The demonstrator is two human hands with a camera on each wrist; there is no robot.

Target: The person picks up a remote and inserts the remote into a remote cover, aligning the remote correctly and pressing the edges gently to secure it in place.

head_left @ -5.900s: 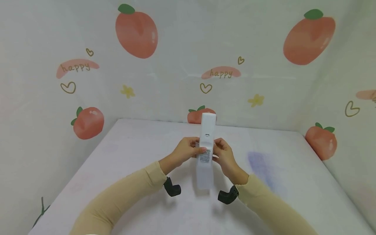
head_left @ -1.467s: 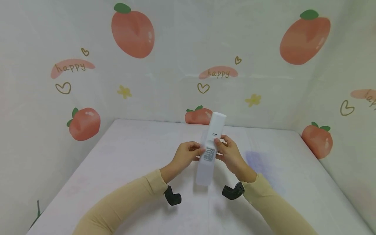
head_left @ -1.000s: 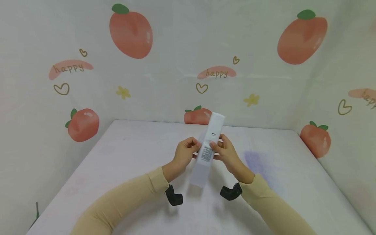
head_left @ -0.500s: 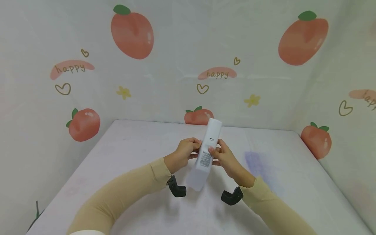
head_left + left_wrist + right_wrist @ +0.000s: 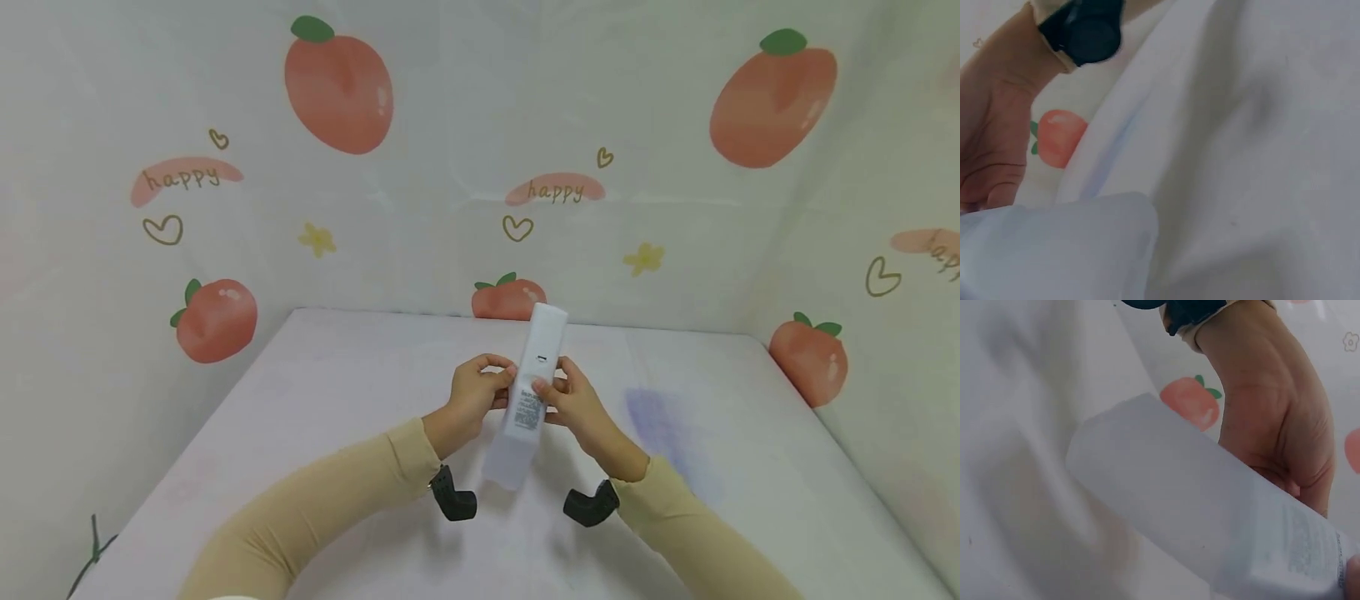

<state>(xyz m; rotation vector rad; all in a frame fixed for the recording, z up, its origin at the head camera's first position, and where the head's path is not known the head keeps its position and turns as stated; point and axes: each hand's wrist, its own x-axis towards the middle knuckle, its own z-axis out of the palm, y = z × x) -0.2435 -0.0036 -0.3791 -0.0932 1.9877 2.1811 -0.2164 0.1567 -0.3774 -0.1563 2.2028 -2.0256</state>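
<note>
Holding a long white plastic block (image 5: 528,403) above the flat white table (image 5: 375,367), we grip its right side with our right hand (image 5: 582,407) and pinch its left edge with our left hand (image 5: 476,395), its long axis leaning right at the top between them.

Up top, a creased white backdrop (image 5: 465,100) is filling the frame, a big orange-red printed peach (image 5: 339,93) is sitting upper left, and a matching printed peach (image 5: 774,107) is tilting upper right! Pink brush-stroke banners (image 5: 555,180) are reading "happy", brown outlined hearts (image 5: 518,240) are flanking them, and yellow flowers (image 5: 318,240) are showing lower. Smaller red peaches (image 5: 217,321) are popping up mid-left, centre and mid-right. Below, a white tabletop (image 5: 360,358) is spreading wide, a blurry violet patch (image 5: 663,433) is tinting its right side, and a thin dark-green forked shape (image 5: 95,550) is poking up lower left.
</note>
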